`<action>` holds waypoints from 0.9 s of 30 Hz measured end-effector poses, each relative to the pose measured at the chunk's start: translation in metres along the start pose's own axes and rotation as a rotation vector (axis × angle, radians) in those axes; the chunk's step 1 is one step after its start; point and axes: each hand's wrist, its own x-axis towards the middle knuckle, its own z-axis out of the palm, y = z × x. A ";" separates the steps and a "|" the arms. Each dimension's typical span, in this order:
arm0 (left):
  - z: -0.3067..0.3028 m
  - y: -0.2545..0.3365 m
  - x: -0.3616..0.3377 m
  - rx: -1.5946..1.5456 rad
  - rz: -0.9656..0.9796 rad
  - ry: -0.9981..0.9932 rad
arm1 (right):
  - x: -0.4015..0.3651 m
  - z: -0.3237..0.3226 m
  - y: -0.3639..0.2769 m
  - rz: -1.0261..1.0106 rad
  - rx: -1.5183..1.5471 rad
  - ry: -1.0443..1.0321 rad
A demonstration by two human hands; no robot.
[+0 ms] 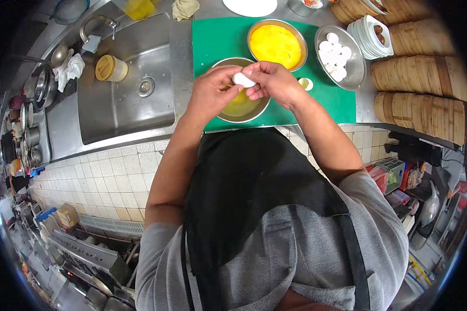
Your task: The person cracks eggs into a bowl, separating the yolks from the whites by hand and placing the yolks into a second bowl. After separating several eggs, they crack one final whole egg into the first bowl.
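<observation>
A white egg [244,79] is held between the fingertips of my left hand [210,89] and my right hand [276,83]. Both hands are closed round it from either side, above a metal bowl [262,115] with yellowish liquid in it. Just behind stands a second metal bowl [305,58] full of bright yellow egg yolk. An eggshell piece [305,84] lies on the green cutting board [327,111], to the right of my right hand. Farther right, a metal colander [355,79] holds several white eggs [339,58].
On the left is a steel sink [124,114] with a faucet [99,22] and a yellow-lidded container [111,68]. Stacked white dishes [369,39] and bamboo steamers [420,78] line the right side. A cloth [184,9] lies behind the sink's edge.
</observation>
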 end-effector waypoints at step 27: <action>0.018 -0.006 -0.008 0.179 -0.188 0.217 | -0.006 0.013 0.028 -0.347 -0.550 0.198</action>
